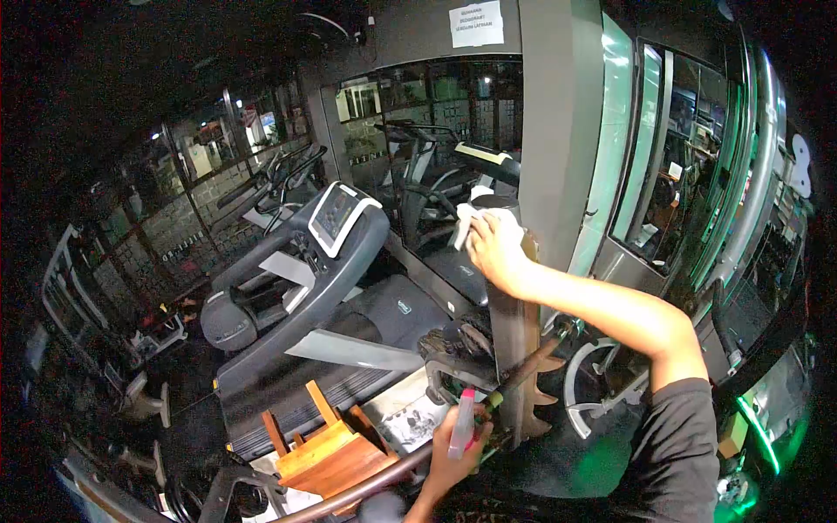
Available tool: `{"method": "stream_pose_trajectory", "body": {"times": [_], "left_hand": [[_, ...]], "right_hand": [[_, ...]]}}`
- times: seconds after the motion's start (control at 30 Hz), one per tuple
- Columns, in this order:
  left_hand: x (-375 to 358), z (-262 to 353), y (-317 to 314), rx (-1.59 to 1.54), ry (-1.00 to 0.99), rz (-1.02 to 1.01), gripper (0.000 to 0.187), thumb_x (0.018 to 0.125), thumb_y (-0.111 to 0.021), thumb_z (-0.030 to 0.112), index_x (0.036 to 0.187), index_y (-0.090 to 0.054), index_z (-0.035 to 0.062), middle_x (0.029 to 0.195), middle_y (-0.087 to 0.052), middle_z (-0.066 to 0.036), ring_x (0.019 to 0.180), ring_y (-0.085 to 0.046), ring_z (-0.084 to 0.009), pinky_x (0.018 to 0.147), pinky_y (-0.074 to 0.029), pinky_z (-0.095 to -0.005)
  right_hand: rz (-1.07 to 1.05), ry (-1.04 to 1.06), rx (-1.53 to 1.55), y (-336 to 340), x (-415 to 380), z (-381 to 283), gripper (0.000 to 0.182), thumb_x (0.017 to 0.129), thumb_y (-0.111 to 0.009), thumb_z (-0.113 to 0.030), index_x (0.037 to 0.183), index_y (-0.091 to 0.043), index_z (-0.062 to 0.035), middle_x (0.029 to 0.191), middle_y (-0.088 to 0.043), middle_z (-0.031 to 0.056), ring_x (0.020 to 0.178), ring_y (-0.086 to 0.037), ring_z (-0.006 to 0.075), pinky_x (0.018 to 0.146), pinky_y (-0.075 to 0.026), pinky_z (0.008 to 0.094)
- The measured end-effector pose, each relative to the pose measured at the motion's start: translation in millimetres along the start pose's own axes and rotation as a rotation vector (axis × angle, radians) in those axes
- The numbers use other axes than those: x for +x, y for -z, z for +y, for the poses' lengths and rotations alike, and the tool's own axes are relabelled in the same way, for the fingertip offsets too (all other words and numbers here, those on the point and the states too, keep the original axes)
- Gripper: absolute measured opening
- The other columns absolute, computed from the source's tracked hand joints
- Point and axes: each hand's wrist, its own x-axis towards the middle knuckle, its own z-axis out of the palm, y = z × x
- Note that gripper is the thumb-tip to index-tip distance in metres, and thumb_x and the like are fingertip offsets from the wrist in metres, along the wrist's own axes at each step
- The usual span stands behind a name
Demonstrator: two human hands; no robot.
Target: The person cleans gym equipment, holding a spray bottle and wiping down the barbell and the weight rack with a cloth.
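Note:
My right hand (497, 248) is stretched forward, its fingers closed on a white cloth (464, 225). The cloth lies against the top of a dark upright post (510, 340), part of a gym machine. Lower down, my left hand (449, 466) grips a spray bottle (462, 427) with a pink top; most of its body is hidden by the fingers. Beside that hand runs a long metal bar (532, 362), sloping across the machine. Toothed metal hooks (539, 397) stick out from the post's side.
A treadmill (323, 261) stands to the left, with a wooden stool or box (340, 453) in front of it. Behind the post is a wall mirror (427, 96). A paper sign (477, 23) hangs above. Glass panels (615, 131) line the right side.

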Motion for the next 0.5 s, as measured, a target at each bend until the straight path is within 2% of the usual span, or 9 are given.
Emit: {"method": "stream_pose_trajectory", "body": {"times": [0.1, 0.13, 0.2, 0.23, 0.3, 0.33, 0.37, 0.43, 0.5], "left_hand": [[1, -2, 9, -0.044, -0.022, -0.008, 0.023, 0.079, -0.066, 0.003, 0.100, -0.057, 0.0047, 0.082, -0.056, 0.000, 0.067, -0.047, -0.0065, 0.060, -0.041, -0.0225], [1, -1, 10, -0.045, -0.022, -0.005, 0.023, 0.079, -0.066, 0.003, 0.100, -0.057, 0.0047, 0.082, -0.056, 0.000, 0.067, -0.047, -0.0065, 0.060, -0.041, -0.0225], [0, 4, 11, -0.105, -0.037, -0.018, 0.023, 0.079, -0.066, 0.003, 0.101, -0.057, 0.0051, 0.085, -0.056, 0.000, 0.067, -0.046, -0.0061, 0.060, -0.041, -0.0223], [0, 5, 12, -0.113, -0.035, -0.011, 0.023, 0.079, -0.066, 0.003, 0.101, -0.057, 0.0051, 0.085, -0.056, 0.000, 0.067, -0.046, -0.0061, 0.060, -0.041, -0.0223], [2, 9, 16, 0.088, -0.078, -0.031, 0.025, 0.079, -0.067, 0.003, 0.102, -0.057, 0.0046, 0.084, -0.057, 0.000, 0.068, -0.048, -0.0054, 0.061, -0.042, -0.0227], [5, 18, 16, 0.085, -0.056, -0.032, 0.025, 0.078, -0.067, 0.002, 0.101, -0.057, 0.0040, 0.083, -0.058, 0.000, 0.068, -0.050, -0.0054, 0.061, -0.043, -0.0233], [6, 20, 16, 0.078, -0.054, -0.031, 0.025, 0.078, -0.067, 0.002, 0.101, -0.057, 0.0040, 0.083, -0.058, 0.000, 0.068, -0.050, -0.0054, 0.061, -0.043, -0.0233], [9, 21, 16, 0.033, 0.021, -0.110, 0.025, 0.077, -0.067, 0.002, 0.100, -0.056, 0.0036, 0.081, -0.058, -0.002, 0.066, -0.052, -0.0067, 0.059, -0.043, -0.0237], [12, 18, 16, 0.060, -0.014, -0.099, 0.026, 0.077, -0.067, 0.001, 0.100, -0.056, 0.0034, 0.081, -0.058, -0.003, 0.065, -0.053, -0.0076, 0.059, -0.044, -0.0239]], "right_hand": [[-0.219, 0.049, 0.163, 22, -27, 5, 0.031, 0.082, -0.048, -0.023, 0.099, -0.064, -0.0022, 0.114, -0.059, 0.0147, 0.120, -0.043, 0.0294, 0.099, -0.031, 0.0480], [-0.217, 0.051, 0.163, 29, -31, 8, 0.031, 0.082, -0.048, -0.023, 0.099, -0.064, -0.0022, 0.114, -0.059, 0.0147, 0.120, -0.043, 0.0294, 0.099, -0.031, 0.0480], [-0.582, -0.124, 0.435, 45, -35, 18, 0.031, 0.081, -0.052, -0.019, 0.106, -0.063, -0.0050, 0.108, -0.062, 0.0124, 0.113, -0.052, 0.0261, 0.092, -0.040, 0.0438], [-0.583, -0.115, 0.430, 64, -31, 32, 0.031, 0.081, -0.052, -0.019, 0.106, -0.063, -0.0050, 0.108, -0.062, 0.0124, 0.113, -0.052, 0.0261, 0.092, -0.040, 0.0438], [-0.819, 0.318, 0.367, 103, -13, 75, 0.034, 0.079, -0.058, -0.015, 0.112, -0.061, -0.0126, 0.103, -0.064, 0.0111, 0.100, -0.061, 0.0240, 0.079, -0.049, 0.0389], [-0.749, 0.341, 0.522, 106, -6, 94, 0.038, 0.077, -0.062, -0.013, 0.114, -0.060, -0.0203, 0.101, -0.065, 0.0119, 0.092, -0.064, 0.0260, 0.071, -0.052, 0.0375], [-0.823, 0.290, 0.679, 119, 4, 111, 0.039, 0.076, -0.062, -0.015, 0.114, -0.060, -0.0196, 0.099, -0.065, 0.0121, 0.091, -0.063, 0.0293, 0.073, -0.052, 0.0395], [-0.788, 0.349, 0.866, 110, 21, 136, 0.038, 0.074, -0.062, -0.015, 0.112, -0.060, -0.0163, 0.098, -0.064, 0.0125, 0.086, -0.062, 0.0315, 0.073, -0.051, 0.0403], [-0.731, 0.329, 0.972, 106, 35, 156, 0.033, 0.074, -0.061, -0.013, 0.107, -0.060, -0.0126, 0.101, -0.063, 0.0135, 0.088, -0.060, 0.0316, 0.076, -0.049, 0.0410]]}}
